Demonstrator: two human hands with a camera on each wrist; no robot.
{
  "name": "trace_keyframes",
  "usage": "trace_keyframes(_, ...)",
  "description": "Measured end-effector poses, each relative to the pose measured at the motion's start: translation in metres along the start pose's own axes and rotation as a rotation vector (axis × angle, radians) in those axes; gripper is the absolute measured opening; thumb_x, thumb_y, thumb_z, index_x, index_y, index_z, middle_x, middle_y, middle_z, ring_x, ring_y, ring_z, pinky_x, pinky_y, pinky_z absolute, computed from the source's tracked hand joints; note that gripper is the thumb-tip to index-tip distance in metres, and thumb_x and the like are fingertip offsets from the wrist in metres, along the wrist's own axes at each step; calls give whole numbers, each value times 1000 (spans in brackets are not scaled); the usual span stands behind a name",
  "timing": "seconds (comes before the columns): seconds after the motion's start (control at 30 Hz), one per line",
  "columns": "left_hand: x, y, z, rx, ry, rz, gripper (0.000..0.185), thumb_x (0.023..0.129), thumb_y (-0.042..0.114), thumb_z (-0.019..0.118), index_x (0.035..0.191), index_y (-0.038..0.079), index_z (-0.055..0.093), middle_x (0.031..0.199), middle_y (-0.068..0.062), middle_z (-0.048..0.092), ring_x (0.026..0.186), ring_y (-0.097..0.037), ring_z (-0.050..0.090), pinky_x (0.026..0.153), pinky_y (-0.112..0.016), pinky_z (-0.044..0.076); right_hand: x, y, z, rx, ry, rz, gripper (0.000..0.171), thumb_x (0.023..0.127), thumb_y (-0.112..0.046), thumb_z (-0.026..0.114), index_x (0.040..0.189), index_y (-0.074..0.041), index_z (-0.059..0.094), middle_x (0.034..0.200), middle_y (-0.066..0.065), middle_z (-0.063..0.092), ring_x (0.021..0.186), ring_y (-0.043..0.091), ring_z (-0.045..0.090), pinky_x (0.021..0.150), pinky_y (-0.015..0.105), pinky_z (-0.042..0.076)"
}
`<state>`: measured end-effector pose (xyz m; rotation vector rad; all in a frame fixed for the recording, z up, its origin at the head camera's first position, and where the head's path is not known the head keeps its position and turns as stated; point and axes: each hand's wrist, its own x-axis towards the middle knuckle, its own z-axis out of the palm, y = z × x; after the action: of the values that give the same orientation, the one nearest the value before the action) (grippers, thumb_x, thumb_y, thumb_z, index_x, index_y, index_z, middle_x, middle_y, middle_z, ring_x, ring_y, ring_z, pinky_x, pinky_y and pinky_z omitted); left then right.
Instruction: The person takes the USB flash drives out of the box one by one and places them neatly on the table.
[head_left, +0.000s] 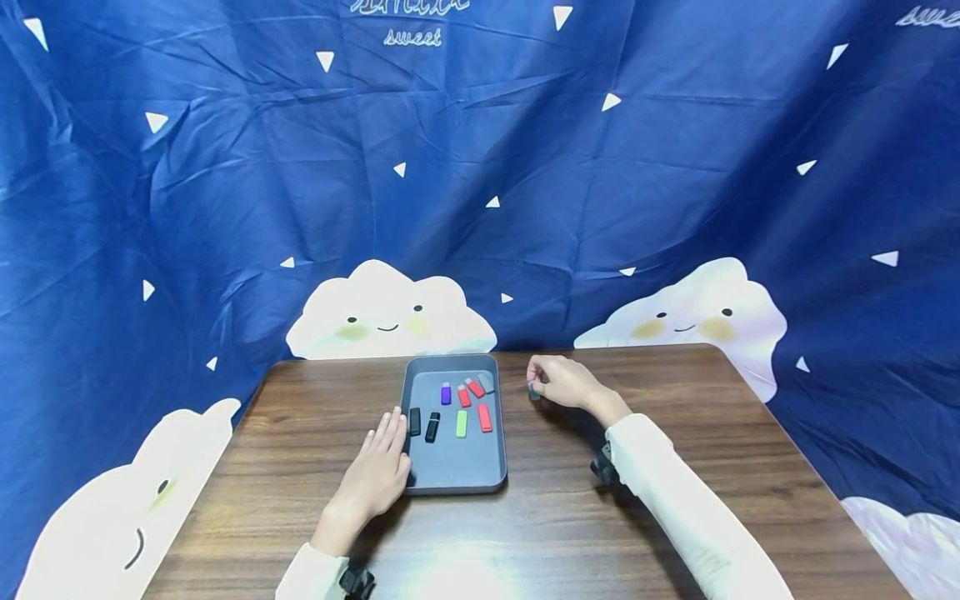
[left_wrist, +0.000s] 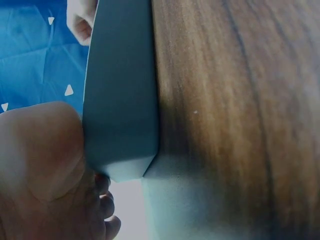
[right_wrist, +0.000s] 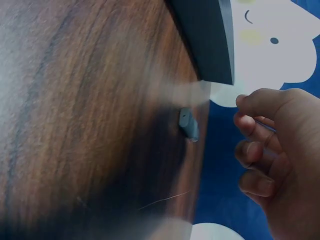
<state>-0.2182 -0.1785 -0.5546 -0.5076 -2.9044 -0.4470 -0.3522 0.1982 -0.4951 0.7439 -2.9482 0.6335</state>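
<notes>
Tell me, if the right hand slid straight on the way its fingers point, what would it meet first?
Probably the small grey piece lying on the table just ahead of the right hand, then the grey tray; depth is unclear.

Staged recording setup, not lived-in room: blue cloud-print cloth (head_left: 480, 167) hanging as backdrop behind wooden table (head_left: 675, 467), filling upper frame.
</notes>
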Motion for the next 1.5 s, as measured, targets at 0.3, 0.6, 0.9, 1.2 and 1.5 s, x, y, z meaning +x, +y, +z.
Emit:
trace_keyframes(0.3,-1,2,-1,6,16,10,62,108,19,44,162,-9,34,173,-25,30,160,-44,31,128,-63,32,2,-16,-11,-40,20,-47,10,97,-24,73,92,-27,65,82,-12,64,75,8,58,65,31,49)
trace_keyframes(0.6,-4,11,-13,-60,6,21,62,106,15,44,160,-13,35,170,-30,32,157,-50,32,128,-66,29,4,-37,-20,-63,13,-94,6,96,-22,73,93,-25,68,83,-11,64,76,10,59,66,32,50)
trace_keyframes(0.9,-4,16,-22,-1,-35,-7,60,107,16,49,159,-12,37,171,-27,32,159,-46,32,129,-62,31,7,-56,-28,-82,-1,-143,7,99,-24,71,93,-25,68,87,-11,66,78,10,59,69,32,51)
trace_keyframes(1.2,-3,11,-17,9,-14,-17,60,109,16,47,160,-11,35,171,-27,32,160,-45,32,130,-62,30,18,-76,-28,-108,1,-177,8,99,-25,71,92,-27,66,88,-12,66,79,10,60,71,34,53)
trace_keyframes(1.5,-5,13,-18,-12,-12,-16,60,108,17,46,160,-13,35,169,-30,34,158,-47,33,129,-63,31,29,-95,-27,-124,-18,-204,4,100,-26,72,99,-23,71,95,-11,70,80,11,62,75,36,56)
